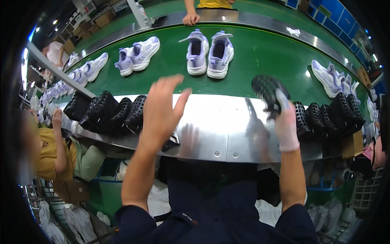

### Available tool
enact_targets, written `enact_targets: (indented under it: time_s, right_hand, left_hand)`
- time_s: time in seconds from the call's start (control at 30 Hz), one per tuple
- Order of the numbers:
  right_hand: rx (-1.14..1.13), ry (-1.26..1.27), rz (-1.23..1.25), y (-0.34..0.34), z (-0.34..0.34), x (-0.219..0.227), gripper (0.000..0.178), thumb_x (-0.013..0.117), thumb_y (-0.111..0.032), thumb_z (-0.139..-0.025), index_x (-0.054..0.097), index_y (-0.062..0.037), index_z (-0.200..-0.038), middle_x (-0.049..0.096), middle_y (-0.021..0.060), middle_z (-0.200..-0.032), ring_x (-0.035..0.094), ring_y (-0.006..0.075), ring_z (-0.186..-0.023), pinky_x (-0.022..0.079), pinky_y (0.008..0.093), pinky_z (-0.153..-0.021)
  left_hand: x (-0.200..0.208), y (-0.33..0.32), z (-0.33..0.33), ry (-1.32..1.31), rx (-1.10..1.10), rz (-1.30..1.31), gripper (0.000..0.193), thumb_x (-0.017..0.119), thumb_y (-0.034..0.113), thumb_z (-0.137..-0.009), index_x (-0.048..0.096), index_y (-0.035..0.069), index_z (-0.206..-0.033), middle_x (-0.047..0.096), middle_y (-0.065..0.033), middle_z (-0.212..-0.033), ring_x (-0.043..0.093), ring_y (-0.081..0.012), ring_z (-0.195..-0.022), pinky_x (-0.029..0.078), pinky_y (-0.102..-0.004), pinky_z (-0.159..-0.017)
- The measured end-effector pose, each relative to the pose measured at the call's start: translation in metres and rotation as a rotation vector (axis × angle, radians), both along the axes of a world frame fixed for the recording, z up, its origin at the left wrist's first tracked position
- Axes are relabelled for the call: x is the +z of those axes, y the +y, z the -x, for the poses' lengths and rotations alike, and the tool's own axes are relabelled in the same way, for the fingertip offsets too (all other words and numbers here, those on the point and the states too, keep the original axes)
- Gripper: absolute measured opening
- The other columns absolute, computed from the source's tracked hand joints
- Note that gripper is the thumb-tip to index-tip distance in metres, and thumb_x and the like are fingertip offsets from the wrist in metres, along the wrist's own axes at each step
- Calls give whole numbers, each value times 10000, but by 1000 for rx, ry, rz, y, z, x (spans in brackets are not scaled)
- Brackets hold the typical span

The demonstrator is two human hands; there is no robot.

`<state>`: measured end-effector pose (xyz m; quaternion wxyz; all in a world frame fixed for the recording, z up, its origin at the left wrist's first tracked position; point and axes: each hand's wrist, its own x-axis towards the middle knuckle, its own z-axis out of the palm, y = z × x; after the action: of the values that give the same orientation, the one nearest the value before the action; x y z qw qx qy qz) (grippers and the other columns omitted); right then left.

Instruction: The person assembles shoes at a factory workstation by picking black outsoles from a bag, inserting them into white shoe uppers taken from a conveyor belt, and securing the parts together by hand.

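My right hand (287,126), in a pale glove or wrap that leaves the wrist bare, is closed on a black perforated shoe tree (265,88) and holds it over the metal ledge's far edge. My left hand (160,105) is raised above the ledge, empty, thumb apart from the fingers, a little blurred. Beyond both hands a pair of white and lilac sneakers, the left shoe (197,55) and the right shoe (220,57), stands on the green belt with heels toward me and straps loose.
Black perforated shoe trees line the steel ledge (207,122) at left (106,110) and right (327,116). More sneakers (138,55) sit along the green belt (260,53). Across it, a person's hand (191,18) rests on the rail. A co-worker in yellow (61,150) sits at left.
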<state>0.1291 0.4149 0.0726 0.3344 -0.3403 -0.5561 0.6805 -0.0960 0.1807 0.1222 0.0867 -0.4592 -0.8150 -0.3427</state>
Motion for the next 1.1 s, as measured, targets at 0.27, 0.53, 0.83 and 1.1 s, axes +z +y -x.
enact_targets:
  time_s: [0.27, 0.53, 0.83, 1.1]
  right_hand:
    - [-17, 406, 810, -68, -36, -56, 695, 490, -669, -996, 541, -79, -1359, 673, 193, -1226, 680, 327, -971, 569, 439, -725]
    - [98, 24, 325, -90, -75, -51, 695, 595, -570, -1003, 563, 68, -1276, 683, 191, -1127, 731, 292, -794, 646, 382, -654]
    - [-156, -1060, -742, -113, -101, -10, 721, 778, -520, -839, 607, -10, -1320, 719, 197, -1098, 687, 389, -1021, 540, 465, -917]
    - [-109, -945, -1002, -75, -64, -50, 664, 843, -329, -768, 618, -73, -1339, 625, 192, -1260, 609, 417, -1136, 510, 478, -984]
  left_hand:
    - [-99, -78, -70, 77, 255, 126, 403, 767, 161, -862, 668, 61, -1240, 535, -242, -1392, 523, -443, -1255, 457, -488, -1046]
    - [-97, -65, -65, 4, 75, -2, 462, 769, 83, -836, 650, 60, -1281, 549, -204, -1370, 546, -419, -1216, 473, -468, -1036]
    - [-119, -69, -63, -25, 104, -126, 649, 876, 165, -741, 599, 39, -1315, 634, -170, -1263, 576, -384, -1150, 480, -448, -998]
    - [-123, -64, -60, -42, 148, -118, 641, 875, 157, -733, 602, 30, -1300, 624, -167, -1299, 560, -377, -1201, 457, -441, -1047]
